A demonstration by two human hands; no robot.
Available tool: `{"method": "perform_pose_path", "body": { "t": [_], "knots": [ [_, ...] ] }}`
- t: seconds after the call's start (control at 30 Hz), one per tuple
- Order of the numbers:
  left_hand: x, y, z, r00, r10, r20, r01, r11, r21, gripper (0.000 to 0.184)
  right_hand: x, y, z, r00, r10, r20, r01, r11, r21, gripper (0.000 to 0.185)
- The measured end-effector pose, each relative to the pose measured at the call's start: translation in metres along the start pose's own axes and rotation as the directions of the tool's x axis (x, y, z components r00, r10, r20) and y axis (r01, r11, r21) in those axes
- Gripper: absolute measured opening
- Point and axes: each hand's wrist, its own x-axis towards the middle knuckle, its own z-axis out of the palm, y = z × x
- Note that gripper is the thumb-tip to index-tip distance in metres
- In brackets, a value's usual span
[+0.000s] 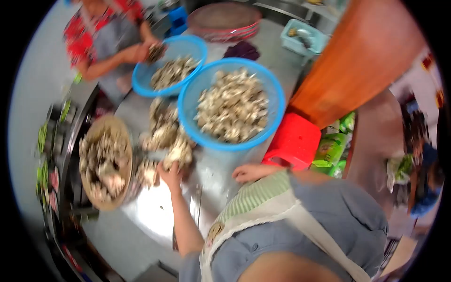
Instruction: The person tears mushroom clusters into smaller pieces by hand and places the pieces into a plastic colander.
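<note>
My left hand (171, 176) is closed on the lower edge of a pale oyster mushroom clump (180, 151) on the metal table. Beside it lie more oyster mushroom clumps (162, 136). My right hand (246, 173) is held in front of my apron, fingers loosely curled, with nothing visible in them; it is slightly blurred. Beyond it stands a large blue basin (278, 115) filled with torn oyster mushrooms (232, 105). On the left, a round tan basket (126, 136) holds more oyster mushroom clumps.
Across the table (211, 164), a co-worker (110, 37) holds mushrooms over a second blue basin (199, 44). A red plastic stool or bin (293, 141) and green packets (331, 150) are at the right, near an orange-brown pillar (352, 61). Stacked round trays (224, 23) stand at the back.
</note>
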Motion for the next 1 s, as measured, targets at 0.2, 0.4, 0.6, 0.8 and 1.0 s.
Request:
{"method": "perform_pose_path", "body": {
  "t": [0.2, 0.4, 0.6, 0.8, 1.0],
  "knots": [
    [-0.061, -0.009, 0.01, 0.904, 0.412, -0.117, -0.349, 0.866, 0.358, 0.06, 0.038, -0.013, 0.005, 0.999, 0.042, -0.025, -0.035, 0.976, 0.217, 0.051],
    [-0.104, -0.013, 0.004, 0.839, 0.543, 0.042, -0.506, 0.749, 0.427, 0.061, 0.075, -0.084, 0.008, 0.931, 0.171, -0.321, -0.001, 0.885, 0.466, 0.078],
    [-0.119, 0.008, 0.014, 0.855, 0.51, 0.097, -0.486, 0.722, 0.492, 0.078, 0.099, -0.076, 0.004, 0.958, 0.018, -0.287, 0.127, 0.869, 0.479, 0.08],
    [-0.107, 0.028, 0.002, 0.896, 0.369, 0.247, -0.434, 0.614, 0.659, 0.087, 0.12, -0.041, 0.011, 0.945, -0.144, -0.293, 0.257, 0.88, 0.399, 0.082],
    [-0.082, 0.002, 0.005, 0.844, 0.335, 0.418, -0.52, 0.702, 0.487, 0.075, 0.106, -0.062, 0.0, 0.933, -0.246, -0.262, 0.3, 0.935, 0.189, 0.08]
  ]
}}
